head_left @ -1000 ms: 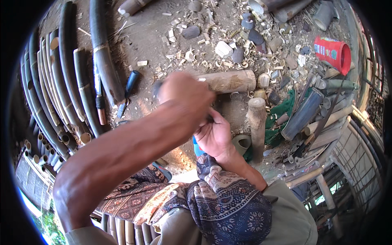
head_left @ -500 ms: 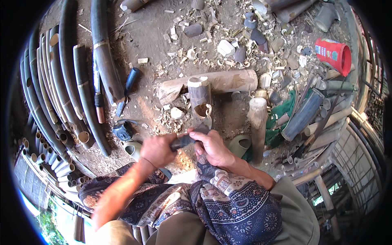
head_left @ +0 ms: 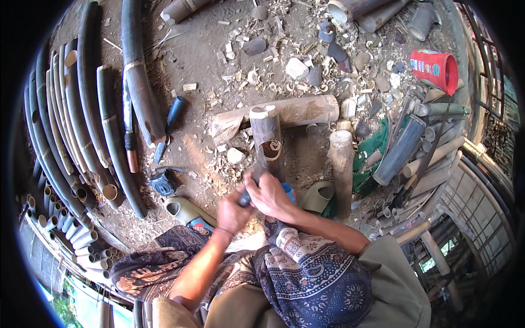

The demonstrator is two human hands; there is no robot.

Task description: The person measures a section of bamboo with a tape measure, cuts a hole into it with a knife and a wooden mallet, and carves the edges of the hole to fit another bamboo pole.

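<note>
Both my hands are closed around a knife with a dark handle (head_left: pixel 245 198). My left hand (head_left: pixel 232 212) grips the handle's near end, and my right hand (head_left: pixel 268 195) wraps it farther forward. A grey blade juts away from my right fingers, beside the left edge of a bamboo tube (head_left: pixel 264 124); whether it touches the wall I cannot tell. The tube points away from me, its far end resting against a pale log (head_left: pixel 311 111). An opening is cut in its upper side, with a curled sliver at the rim. My right hand hides the near end.
Wood chips and stones litter the dirt beyond the log. Long bamboo poles (head_left: pixel 112 136) lie at left, with a dark-handled knife (head_left: pixel 174 112) and a tape measure (head_left: pixel 162 183). To the right stand a short wooden post (head_left: pixel 342 169), a thick bamboo piece (head_left: pixel 402 153) and a red container (head_left: pixel 436 71).
My left hand has moved right and nearer to me, close against my right. The knife has swung from nearly sideways to pointing away, its blade now at the tube's left side.
</note>
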